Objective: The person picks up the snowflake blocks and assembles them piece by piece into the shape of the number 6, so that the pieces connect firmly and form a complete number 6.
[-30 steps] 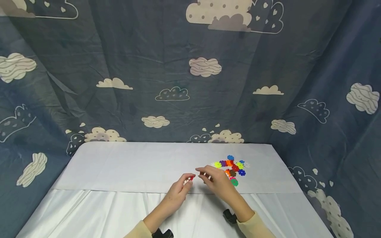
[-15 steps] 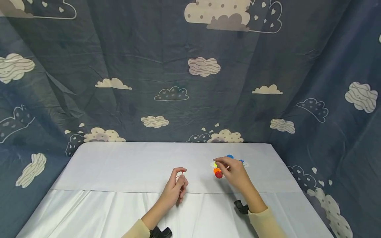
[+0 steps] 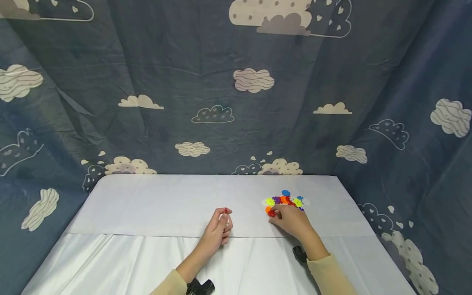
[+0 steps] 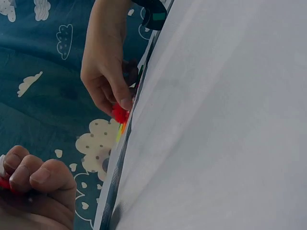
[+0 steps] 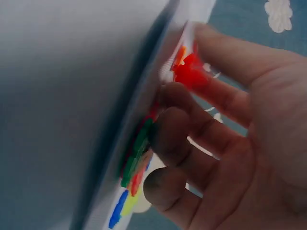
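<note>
While a small red piece (image 4: 5, 185) is pinched between the thumb and forefinger of the left hand (image 3: 217, 227), with a white piece (image 4: 3, 166) showing beside it, that hand is held over the white tabletop (image 3: 158, 205), well apart from the coloured cluster. To its right, at the cluster's left side, an orange disc (image 3: 268, 209) is seen next to a red scalloped disc (image 3: 271, 214). Just at the fingertips of the right hand (image 3: 293, 221), on their left side, the scalloped disc is framed by thumb and forefinger; whether it is gripped or merely bracketed cannot be told, as the right wrist view is blurred there. No long axis is given by its round outline, and it is placed far nearer the right hand than the left. Farther right, behind the knuckles, a blue disc (image 3: 285, 192) and a yellow disc (image 3: 297, 202) are seen, other pieces being partly hidden.
</note>
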The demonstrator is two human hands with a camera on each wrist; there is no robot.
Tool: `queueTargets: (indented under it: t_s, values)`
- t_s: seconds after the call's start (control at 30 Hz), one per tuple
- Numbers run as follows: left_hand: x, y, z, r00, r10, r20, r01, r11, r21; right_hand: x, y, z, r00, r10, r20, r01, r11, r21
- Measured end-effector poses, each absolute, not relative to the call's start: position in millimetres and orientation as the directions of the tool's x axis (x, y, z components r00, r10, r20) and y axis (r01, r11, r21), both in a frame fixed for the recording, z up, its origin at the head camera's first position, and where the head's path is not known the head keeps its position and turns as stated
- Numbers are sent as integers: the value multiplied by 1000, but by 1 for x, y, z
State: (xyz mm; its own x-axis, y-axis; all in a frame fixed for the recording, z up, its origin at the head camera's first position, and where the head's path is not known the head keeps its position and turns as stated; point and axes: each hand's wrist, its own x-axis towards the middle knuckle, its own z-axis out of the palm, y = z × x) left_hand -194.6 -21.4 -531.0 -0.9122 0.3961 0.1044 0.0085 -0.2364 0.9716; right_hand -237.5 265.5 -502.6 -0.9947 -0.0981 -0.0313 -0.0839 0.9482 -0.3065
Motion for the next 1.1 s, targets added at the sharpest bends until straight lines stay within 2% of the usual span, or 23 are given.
queueTargets:
  t_s: [0.13, 0.23, 0.3, 0.4, 0.5, 0.63, 0.77, 0.97, 1.1]
  values:
    - [-193, -22, -530, -891, 437, 122, 6, -256, 967, -236, 262, -507, -996, -84, -3, -81, 960, -267]
    - [-192, -24, -529, -873, 469, 129, -23, -304, 952, -235, 262, -504, -997, -76, 17, -78, 950, -304]
    - [-191, -24, -529, -864, 486, 133, -44, -335, 941, -235, 259, -501, -997, -73, 13, -73, 917, -391]
    - [-191, -24, -529, -857, 496, 138, -61, -364, 929, -233, 251, -495, -998, -57, -28, -29, 804, -594]
    - [-190, -23, -528, -862, 493, 117, -76, -353, 932, -229, 238, -488, -996, -49, -68, 24, 607, -794]
    - [-190, -22, -527, -863, 499, 84, -98, -328, 940, -222, 217, -482, -997, -21, -74, 61, 372, -926]
    - [-188, -22, -527, -854, 516, 60, -108, -289, 951, -212, 202, -479, -1000, -12, -27, 22, 301, -953]
    - [-188, -19, -527, -844, 536, 17, -111, -205, 973, -201, 190, -475, -980, -124, 153, -190, 401, -896]
    - [-188, -16, -527, -836, 549, 19, -93, -177, 980, -199, 187, -476, -961, -172, 217, -270, 412, -870]
